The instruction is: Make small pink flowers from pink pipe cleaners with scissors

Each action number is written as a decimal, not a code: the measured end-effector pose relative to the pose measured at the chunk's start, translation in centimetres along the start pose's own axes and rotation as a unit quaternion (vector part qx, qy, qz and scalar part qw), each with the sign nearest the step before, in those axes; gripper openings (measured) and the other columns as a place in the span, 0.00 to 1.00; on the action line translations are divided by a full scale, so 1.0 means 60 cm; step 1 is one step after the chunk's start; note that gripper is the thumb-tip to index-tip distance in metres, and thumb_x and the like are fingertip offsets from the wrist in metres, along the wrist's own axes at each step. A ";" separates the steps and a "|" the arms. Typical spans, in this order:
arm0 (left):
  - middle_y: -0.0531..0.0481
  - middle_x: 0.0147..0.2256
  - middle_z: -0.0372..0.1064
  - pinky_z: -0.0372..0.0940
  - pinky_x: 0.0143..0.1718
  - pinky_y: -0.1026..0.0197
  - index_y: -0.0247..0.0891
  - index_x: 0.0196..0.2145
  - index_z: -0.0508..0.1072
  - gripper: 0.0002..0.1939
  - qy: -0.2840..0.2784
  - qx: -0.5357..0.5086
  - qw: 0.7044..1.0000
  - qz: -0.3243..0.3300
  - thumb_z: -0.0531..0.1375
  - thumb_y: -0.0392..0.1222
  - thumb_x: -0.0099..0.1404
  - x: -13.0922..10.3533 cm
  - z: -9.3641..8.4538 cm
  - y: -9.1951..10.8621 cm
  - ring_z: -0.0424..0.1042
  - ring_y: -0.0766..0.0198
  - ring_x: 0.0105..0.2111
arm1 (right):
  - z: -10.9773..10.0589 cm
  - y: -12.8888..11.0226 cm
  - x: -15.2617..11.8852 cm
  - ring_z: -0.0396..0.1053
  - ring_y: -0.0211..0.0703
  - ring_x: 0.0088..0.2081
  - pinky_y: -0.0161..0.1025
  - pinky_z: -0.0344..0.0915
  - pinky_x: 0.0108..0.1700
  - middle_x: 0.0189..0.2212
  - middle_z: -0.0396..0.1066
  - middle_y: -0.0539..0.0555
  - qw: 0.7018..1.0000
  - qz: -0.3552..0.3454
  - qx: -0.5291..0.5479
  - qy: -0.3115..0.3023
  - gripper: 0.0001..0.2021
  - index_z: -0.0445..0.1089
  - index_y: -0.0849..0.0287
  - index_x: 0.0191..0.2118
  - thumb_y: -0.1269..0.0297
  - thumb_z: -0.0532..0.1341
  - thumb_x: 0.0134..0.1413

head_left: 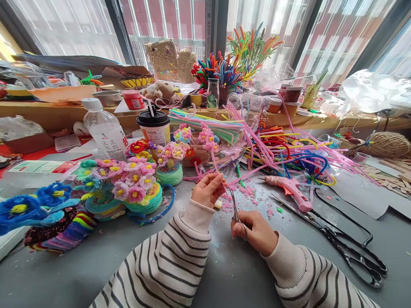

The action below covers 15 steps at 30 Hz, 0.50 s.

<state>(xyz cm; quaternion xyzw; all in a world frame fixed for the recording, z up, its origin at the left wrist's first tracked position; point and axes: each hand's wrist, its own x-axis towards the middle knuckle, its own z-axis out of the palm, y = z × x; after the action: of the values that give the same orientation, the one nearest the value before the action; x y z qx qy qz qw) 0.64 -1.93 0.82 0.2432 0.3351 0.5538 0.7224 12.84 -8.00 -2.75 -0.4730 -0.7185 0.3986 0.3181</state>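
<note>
Scissors (234, 204) over table (230, 279), windows (268, 17) beyond

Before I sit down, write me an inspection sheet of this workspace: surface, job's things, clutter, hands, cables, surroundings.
Surface: grey table, littered with pink fluff.
Job's things: small scissors; pink fuzzy stem leading up to pink flowers.
Clutter: glue gun near large black scissors; pipe cleaners heaped behind; flower pots at left.
Hands: left hand pinches the stem; right hand holds the small scissors.
Cables: none certain; black loop by the glue gun unclear.
Surroundings: crowded tan ledge, windows behind.
</note>
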 end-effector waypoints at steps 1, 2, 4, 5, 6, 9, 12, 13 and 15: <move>0.56 0.17 0.65 0.60 0.19 0.74 0.33 0.22 0.66 0.07 -0.007 0.004 1.000 0.001 0.61 0.32 0.42 0.000 -0.001 -0.001 0.65 0.75 0.17 | 0.000 0.001 0.000 0.50 0.30 0.17 0.30 0.48 0.19 0.12 0.54 0.48 1.000 -0.004 -0.008 -0.003 0.30 0.58 0.64 0.15 0.38 0.42 0.39; 0.56 0.17 0.65 0.60 0.19 0.74 0.33 0.22 0.66 0.08 -0.014 0.009 1.000 0.003 0.61 0.33 0.42 0.000 -0.001 -0.002 0.65 0.75 0.17 | 0.000 0.001 -0.001 0.50 0.30 0.17 0.30 0.48 0.19 0.12 0.54 0.47 1.000 -0.009 -0.012 -0.009 0.30 0.59 0.64 0.15 0.37 0.42 0.39; 0.56 0.17 0.65 0.61 0.19 0.74 0.33 0.22 0.66 0.08 -0.025 0.019 0.999 0.005 0.62 0.34 0.41 0.000 -0.002 -0.004 0.64 0.75 0.17 | -0.001 0.002 -0.002 0.49 0.30 0.17 0.30 0.47 0.19 0.12 0.53 0.47 0.999 -0.019 -0.013 -0.026 0.30 0.59 0.64 0.16 0.38 0.41 0.39; 0.56 0.17 0.66 0.61 0.19 0.73 0.33 0.22 0.66 0.09 -0.029 0.026 0.999 0.005 0.62 0.34 0.40 0.000 -0.002 -0.004 0.64 0.75 0.17 | -0.001 0.003 -0.002 0.49 0.30 0.17 0.30 0.47 0.19 0.12 0.53 0.47 0.999 -0.024 -0.012 -0.035 0.30 0.59 0.64 0.16 0.38 0.41 0.39; 0.56 0.17 0.66 0.60 0.19 0.73 0.33 0.22 0.66 0.09 -0.031 0.033 0.999 0.005 0.62 0.35 0.40 0.000 -0.002 -0.005 0.64 0.75 0.17 | 0.000 0.003 -0.002 0.49 0.30 0.17 0.30 0.47 0.19 0.12 0.53 0.47 0.999 -0.028 -0.010 -0.043 0.30 0.59 0.64 0.16 0.38 0.41 0.40; 0.55 0.16 0.66 0.60 0.19 0.73 0.33 0.21 0.65 0.10 -0.043 0.052 0.998 0.002 0.63 0.36 0.39 -0.001 -0.002 -0.006 0.66 0.74 0.18 | 0.000 0.005 -0.003 0.50 0.31 0.17 0.30 0.48 0.19 0.13 0.53 0.48 0.998 -0.035 -0.003 -0.053 0.30 0.59 0.64 0.17 0.38 0.41 0.40; 0.55 0.16 0.66 0.60 0.20 0.73 0.33 0.22 0.66 0.11 -0.059 0.062 0.996 -0.001 0.63 0.37 0.39 0.000 -0.004 -0.007 0.66 0.73 0.18 | 0.002 0.006 -0.004 0.51 0.31 0.18 0.30 0.49 0.20 0.14 0.54 0.48 0.998 -0.034 0.002 -0.053 0.30 0.59 0.64 0.17 0.38 0.41 0.40; 0.55 0.17 0.66 0.61 0.20 0.73 0.33 0.22 0.66 0.11 -0.064 0.064 0.996 -0.001 0.63 0.37 0.39 0.001 -0.004 -0.008 0.66 0.73 0.19 | 0.002 0.006 -0.004 0.51 0.31 0.18 0.30 0.49 0.20 0.14 0.55 0.48 0.998 -0.032 0.005 -0.052 0.29 0.59 0.64 0.17 0.38 0.42 0.40; 0.54 0.17 0.67 0.61 0.20 0.73 0.32 0.22 0.66 0.11 -0.070 0.067 0.995 0.001 0.63 0.37 0.39 0.001 -0.006 -0.009 0.67 0.73 0.19 | 0.002 0.005 -0.004 0.50 0.31 0.18 0.31 0.48 0.20 0.13 0.54 0.48 0.998 -0.030 0.013 -0.047 0.29 0.59 0.64 0.16 0.39 0.43 0.40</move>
<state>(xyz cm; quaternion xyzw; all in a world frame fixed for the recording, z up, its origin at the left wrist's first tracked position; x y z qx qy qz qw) 0.75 -2.01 0.18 0.3293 0.3199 0.5122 0.7259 12.96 -8.19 -3.08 -0.4278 -0.7413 0.4199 0.3018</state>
